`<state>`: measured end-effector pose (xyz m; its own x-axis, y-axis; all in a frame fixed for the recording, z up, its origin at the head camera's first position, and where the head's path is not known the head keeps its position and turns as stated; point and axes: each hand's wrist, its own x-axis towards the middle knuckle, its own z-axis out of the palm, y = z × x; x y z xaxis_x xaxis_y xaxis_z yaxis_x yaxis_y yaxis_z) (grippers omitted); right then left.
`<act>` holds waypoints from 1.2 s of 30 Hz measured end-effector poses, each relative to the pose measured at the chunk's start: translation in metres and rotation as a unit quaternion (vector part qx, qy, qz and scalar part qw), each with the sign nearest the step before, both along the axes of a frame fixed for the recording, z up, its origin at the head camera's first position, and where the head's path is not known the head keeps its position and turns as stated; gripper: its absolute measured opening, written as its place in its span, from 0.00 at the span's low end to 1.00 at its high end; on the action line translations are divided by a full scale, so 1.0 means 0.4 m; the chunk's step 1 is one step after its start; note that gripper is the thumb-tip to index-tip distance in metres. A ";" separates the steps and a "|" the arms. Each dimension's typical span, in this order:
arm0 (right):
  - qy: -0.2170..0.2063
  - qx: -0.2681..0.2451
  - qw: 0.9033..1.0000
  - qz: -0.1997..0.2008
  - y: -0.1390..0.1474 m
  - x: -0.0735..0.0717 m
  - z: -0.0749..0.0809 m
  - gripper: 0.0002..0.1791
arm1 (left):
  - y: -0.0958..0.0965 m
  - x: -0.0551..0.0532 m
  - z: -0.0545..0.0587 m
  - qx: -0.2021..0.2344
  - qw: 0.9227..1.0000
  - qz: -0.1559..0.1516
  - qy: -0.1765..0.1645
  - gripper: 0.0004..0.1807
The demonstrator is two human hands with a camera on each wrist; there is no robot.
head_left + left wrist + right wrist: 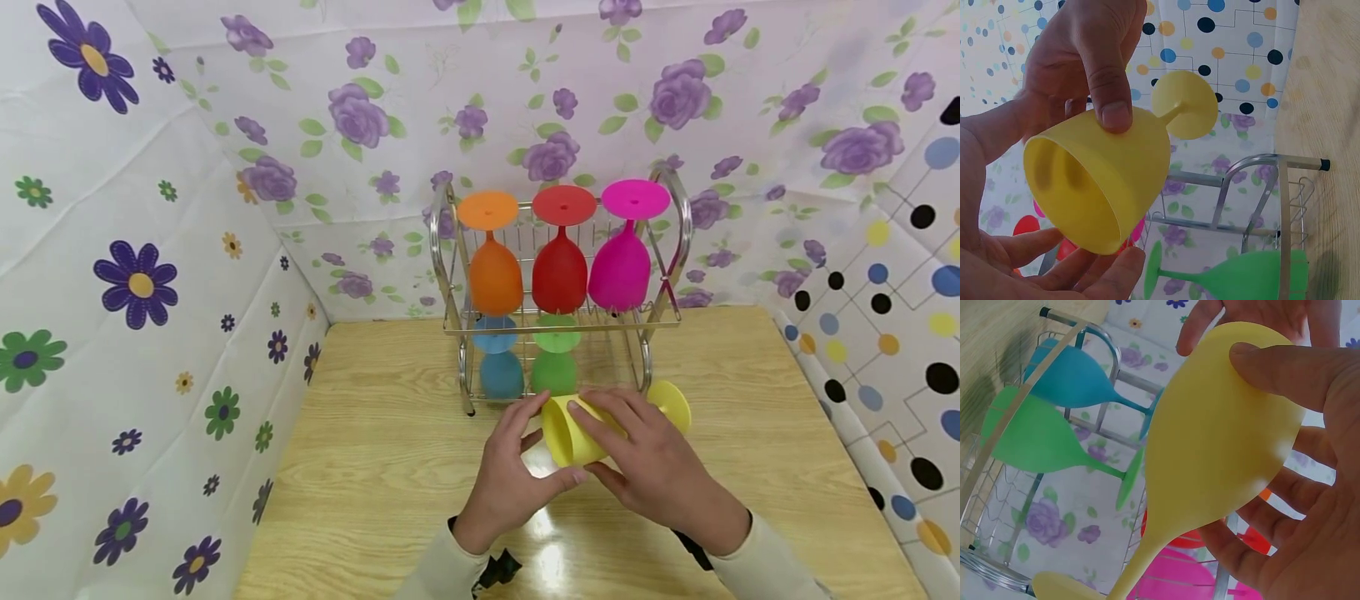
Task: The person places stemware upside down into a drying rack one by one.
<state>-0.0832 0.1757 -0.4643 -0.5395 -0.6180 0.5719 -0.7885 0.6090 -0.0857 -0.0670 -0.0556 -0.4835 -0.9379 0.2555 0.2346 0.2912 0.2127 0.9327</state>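
A yellow plastic goblet (pixel 577 442) lies tilted on its side above the table, its mouth to the left and its round foot to the right. My right hand (pixel 662 471) grips the bowl; in the right wrist view its thumb (pixel 1257 362) presses one side and the fingers wrap the other. My left hand (pixel 506 479) is at the mouth end, fingers loosely spread about the rim. In the left wrist view those fingertips (pixel 1124 265) are close to the lower rim; whether they bear on it is unclear.
A two-tier metal rack (pixel 562 330) stands behind the hands. Upside-down orange (pixel 496 275), red (pixel 559 275) and magenta (pixel 619 271) goblets fill its upper tier. Blue (pixel 501 375) and green (pixel 553 372) ones stand below. Patterned cloth surrounds the wooden table (pixel 375 467).
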 end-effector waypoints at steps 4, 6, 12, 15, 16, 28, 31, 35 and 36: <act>0.002 0.017 1.000 -0.003 -0.007 0.005 0.002 0.62 | 0.003 0.001 0.000 0.005 1.000 0.005 0.000 0.49; -0.002 0.023 1.000 -0.007 -0.007 0.008 0.003 0.62 | 0.004 0.001 0.000 0.009 1.000 0.006 -0.001 0.47; -0.031 0.017 0.999 -0.004 -0.003 0.010 0.004 0.60 | 0.005 -0.002 -0.011 0.028 1.000 0.013 -0.002 0.44; -0.037 0.000 0.999 0.005 0.001 0.008 0.003 0.55 | 0.006 -0.004 -0.015 0.045 0.999 0.014 -0.002 0.43; -0.036 -0.007 0.999 0.007 0.002 0.008 0.003 0.53 | 0.006 -0.004 -0.016 0.051 0.999 0.015 -0.004 0.43; -0.047 -0.102 0.994 0.016 0.014 0.005 0.016 0.35 | 0.002 -0.008 -0.027 0.087 0.996 0.021 -0.005 0.42; -0.072 -0.135 0.988 0.004 0.023 0.010 0.019 0.36 | -0.001 -0.010 -0.033 0.099 0.995 0.021 0.003 0.42; -0.104 -0.205 0.973 -0.015 0.033 0.019 0.012 0.35 | -0.003 -0.012 -0.037 0.133 0.991 0.020 0.010 0.43; -0.110 -0.226 0.968 -0.017 0.034 0.021 0.009 0.34 | -0.003 -0.013 -0.038 0.144 0.989 0.019 0.011 0.43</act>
